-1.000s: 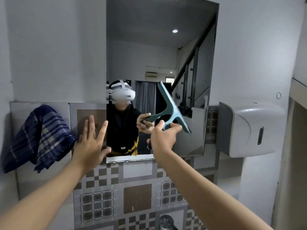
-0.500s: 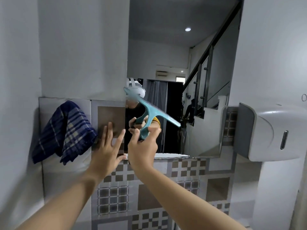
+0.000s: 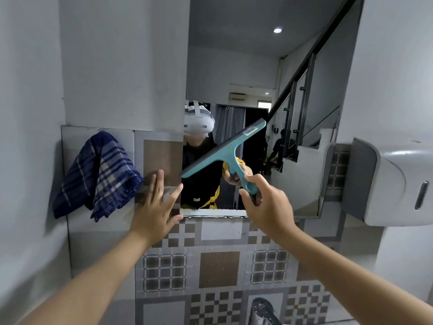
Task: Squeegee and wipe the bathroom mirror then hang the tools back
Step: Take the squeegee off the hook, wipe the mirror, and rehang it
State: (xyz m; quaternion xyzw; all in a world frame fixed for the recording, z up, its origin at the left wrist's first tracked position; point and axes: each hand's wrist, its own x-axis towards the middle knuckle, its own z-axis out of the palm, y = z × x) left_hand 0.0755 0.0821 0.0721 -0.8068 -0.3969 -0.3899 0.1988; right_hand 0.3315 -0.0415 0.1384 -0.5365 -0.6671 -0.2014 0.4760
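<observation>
A frameless mirror (image 3: pixel 262 66) hangs on the wall ahead. My right hand (image 3: pixel 267 205) grips the handle of a teal squeegee (image 3: pixel 225 151). Its blade lies slanted across the lower left part of the glass, left end low near the mirror's left edge, right end higher. My left hand (image 3: pixel 155 207) is spread flat on the tiled wall right beside the mirror's lower left corner, holding nothing. A blue plaid cloth (image 3: pixel 98 174) hangs on the wall to the left of that hand.
A white paper dispenser (image 3: pixel 398 181) juts from the wall right of the mirror. Patterned tiles (image 3: pixel 220 268) cover the wall below. A metal tap (image 3: pixel 263 310) shows at the bottom edge. The mirror reflects a person, a staircase and a ceiling light.
The squeegee blade has flipped its tilt: its left end dropped low and its right end rose. My right hand moved right and down. The left hand stays on the wall.
</observation>
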